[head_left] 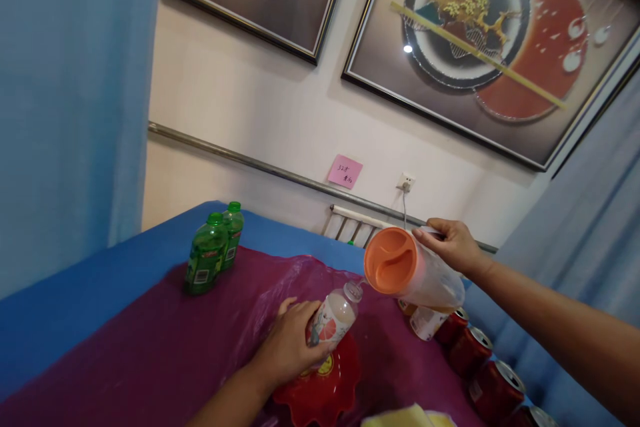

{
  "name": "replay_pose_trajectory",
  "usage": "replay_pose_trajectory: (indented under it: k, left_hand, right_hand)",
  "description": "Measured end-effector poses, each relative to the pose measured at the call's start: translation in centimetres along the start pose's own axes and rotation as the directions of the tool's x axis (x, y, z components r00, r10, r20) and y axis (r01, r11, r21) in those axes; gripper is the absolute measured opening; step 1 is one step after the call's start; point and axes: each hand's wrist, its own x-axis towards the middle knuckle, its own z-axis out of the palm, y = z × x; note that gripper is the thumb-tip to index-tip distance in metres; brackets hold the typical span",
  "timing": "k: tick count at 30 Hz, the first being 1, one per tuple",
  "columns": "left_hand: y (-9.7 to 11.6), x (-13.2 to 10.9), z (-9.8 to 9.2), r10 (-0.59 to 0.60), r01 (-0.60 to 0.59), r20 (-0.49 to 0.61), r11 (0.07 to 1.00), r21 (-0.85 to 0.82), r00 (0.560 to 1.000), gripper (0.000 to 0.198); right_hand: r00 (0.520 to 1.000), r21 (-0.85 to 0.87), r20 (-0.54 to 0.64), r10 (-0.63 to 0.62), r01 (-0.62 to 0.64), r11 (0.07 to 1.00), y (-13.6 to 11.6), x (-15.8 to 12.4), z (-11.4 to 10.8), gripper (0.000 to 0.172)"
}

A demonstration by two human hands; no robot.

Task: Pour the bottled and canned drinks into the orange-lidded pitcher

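Note:
My left hand (295,340) is wrapped round a small clear bottle (337,310) with a fruit-print label, its uncapped mouth tilted up to the right. Beneath the bottle lies a red scalloped plate (335,387). My right hand (453,243) grips the handle of a translucent pitcher (435,283) with an orange lid (390,261). The pitcher is tipped to the left, lid side beside the bottle's mouth. A thin clear stream seems to run between the two. Part of the handle is hidden by my fingers.
Two green bottles (206,257) stand at the left. Several red cans (495,390) line the right edge, near a labelled container (427,322) behind the pitcher. A yellow cloth (410,417) lies at the front on the purple plastic sheet (200,347). Blue curtains (70,93) flank the table.

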Motion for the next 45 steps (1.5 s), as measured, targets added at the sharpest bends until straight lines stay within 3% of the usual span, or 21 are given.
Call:
replay_pose_trajectory:
  k: [9, 21, 45]
  left_hand:
    - [0.0, -0.1, 0.1, 0.011, -0.011, 0.004, 1.0, 0.004, 1.0, 0.047]
    - [-0.1, -0.1, 0.1, 0.012, -0.012, 0.005, 1.0, -0.014, 1.0, 0.055]
    - [-0.1, -0.2, 0.0, 0.022, -0.022, -0.004, 1.0, -0.013, 1.0, 0.049]
  right_hand:
    - [1.0, 0.006, 0.005, 0.01, -0.01, 1.0, -0.2, 0.0, -0.2, 0.055]
    - [1.0, 0.006, 0.015, 0.02, -0.02, 1.0, -0.5, -0.1, -0.4, 0.053]
    - [1.0, -0.039, 0.008, -0.005, 0.005, 0.999, -0.7, -0.1, -1.1, 0.053]
